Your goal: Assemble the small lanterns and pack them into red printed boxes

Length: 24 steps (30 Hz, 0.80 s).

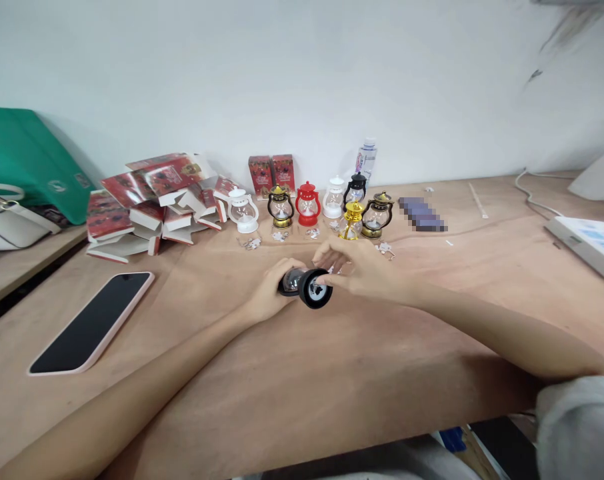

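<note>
My left hand [271,291] grips a small black lantern [308,287] lying on its side, its round base turned toward me. My right hand [363,265] rests its fingers on that base from the right. Both hands hover low over the wooden table [292,373]. Just behind them stands a row of small lanterns: white [243,211], bronze [281,207], red [307,204], another white [334,198], black [356,187], gold [353,220] and dark bronze [377,215]. Small metal bits [252,244] lie in front of the row.
A phone [93,321] in a pink case lies face up at the left. A pile of red and white boxes [149,203] sits behind it, with two upright boxes [272,174] and a water bottle [366,160] by the wall. A white device [589,244] lies at the right.
</note>
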Tool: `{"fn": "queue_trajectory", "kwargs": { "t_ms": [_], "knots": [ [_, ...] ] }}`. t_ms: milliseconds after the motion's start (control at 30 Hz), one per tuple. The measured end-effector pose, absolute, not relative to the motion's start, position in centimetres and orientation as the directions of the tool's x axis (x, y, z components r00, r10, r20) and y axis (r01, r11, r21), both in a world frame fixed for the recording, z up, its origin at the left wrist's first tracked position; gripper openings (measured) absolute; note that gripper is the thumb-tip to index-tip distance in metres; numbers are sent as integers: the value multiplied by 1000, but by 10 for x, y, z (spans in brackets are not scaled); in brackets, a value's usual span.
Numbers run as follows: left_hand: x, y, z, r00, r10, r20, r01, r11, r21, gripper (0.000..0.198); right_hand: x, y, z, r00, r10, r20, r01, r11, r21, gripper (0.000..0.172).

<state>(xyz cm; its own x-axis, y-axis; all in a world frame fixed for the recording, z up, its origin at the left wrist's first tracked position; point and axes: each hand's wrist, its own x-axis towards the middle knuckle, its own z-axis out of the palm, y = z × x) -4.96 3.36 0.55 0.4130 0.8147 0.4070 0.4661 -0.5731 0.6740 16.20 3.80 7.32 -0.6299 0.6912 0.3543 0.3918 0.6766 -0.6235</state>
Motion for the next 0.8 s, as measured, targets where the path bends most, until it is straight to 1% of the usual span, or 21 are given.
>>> {"fn": "queue_trajectory", "kwargs": {
  "t_ms": [33, 100, 200, 267, 333, 400, 467, 533, 567, 600, 667, 733, 800],
  "knots": [
    [-50, 34, 5, 409, 819, 402, 468, -567, 678, 22, 160, 38, 72, -617, 724, 309, 362, 610, -705, 17],
    [-50, 34, 5, 395, 831, 392, 470, -550, 691, 24, 157, 37, 70, -593, 759, 268, 311, 523, -793, 12],
    [-50, 35, 6, 371, 845, 385, 438, -525, 730, 27, 157, 43, 69, -608, 747, 269, 228, 490, -842, 17],
    [-49, 36, 5, 338, 858, 387, 393, -503, 770, 32, 162, 52, 70, -624, 724, 294, 195, 508, -839, 19],
    [-49, 37, 3, 269, 880, 392, 368, -470, 802, 38, 169, 64, 70, -603, 715, 354, 245, 588, -771, 17],
    [-50, 39, 1, 206, 897, 392, 371, -442, 816, 44, 175, 77, 67, -591, 702, 398, 390, 681, -620, 11],
    [-50, 39, -1, 186, 904, 384, 375, -426, 823, 44, 179, 88, 60, -653, 678, 338, 527, 727, -440, 10],
    [-50, 40, -1, 197, 909, 368, 374, -416, 829, 44, 181, 95, 50, -747, 631, 208, 564, 768, -303, 12],
    [-50, 40, -1, 203, 911, 360, 373, -412, 832, 44, 181, 97, 44, -783, 601, 157, 555, 791, -258, 14],
    [-50, 39, -1, 209, 911, 355, 371, -410, 833, 44, 181, 98, 40, -812, 570, 129, 536, 814, -227, 16],
    [-50, 39, 0, 219, 906, 362, 364, -421, 831, 44, 180, 98, 33, -842, 523, 130, 496, 847, -193, 18],
    [-50, 39, 1, 229, 898, 375, 351, -436, 829, 43, 179, 98, 31, -845, 514, 150, 486, 854, -188, 17],
    [-50, 39, 2, 236, 893, 383, 343, -445, 827, 41, 179, 96, 32, -830, 535, 156, 503, 840, -203, 17]
  ]
}}
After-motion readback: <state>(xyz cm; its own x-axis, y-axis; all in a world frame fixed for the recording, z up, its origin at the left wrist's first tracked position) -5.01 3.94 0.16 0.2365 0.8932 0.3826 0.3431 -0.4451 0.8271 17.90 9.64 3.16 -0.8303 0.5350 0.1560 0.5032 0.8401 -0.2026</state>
